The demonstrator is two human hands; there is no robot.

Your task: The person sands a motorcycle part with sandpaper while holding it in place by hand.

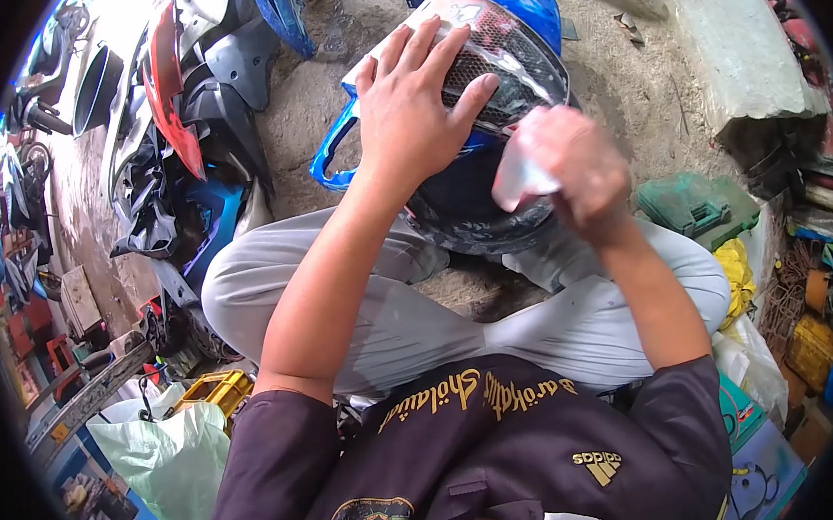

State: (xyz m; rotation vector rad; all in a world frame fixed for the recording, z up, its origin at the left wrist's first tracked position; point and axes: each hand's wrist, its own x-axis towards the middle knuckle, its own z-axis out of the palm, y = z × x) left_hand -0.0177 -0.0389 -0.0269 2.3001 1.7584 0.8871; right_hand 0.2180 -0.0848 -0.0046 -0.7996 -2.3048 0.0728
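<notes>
Right hand [586, 162], blurred, appears curled around a pale sheet [525, 174]. Left hand [408, 100], spread apart, lies flat on the mesh-patterned panel [509, 48], just beyond the right hand. Risks: panel may skid under uneven left-hand pressure; stray strokes may scuff the blue part [526, 5] beyond.

"What sort of place is this?"
"A cluttered workshop, where vehicle body panels [164, 75], red and grey, crowd the left of a rough concrete floor [292, 135]."
"What else shows it?"
"A green plastic case [689, 204] at right, a yellow crate [220, 393] at left."
</notes>
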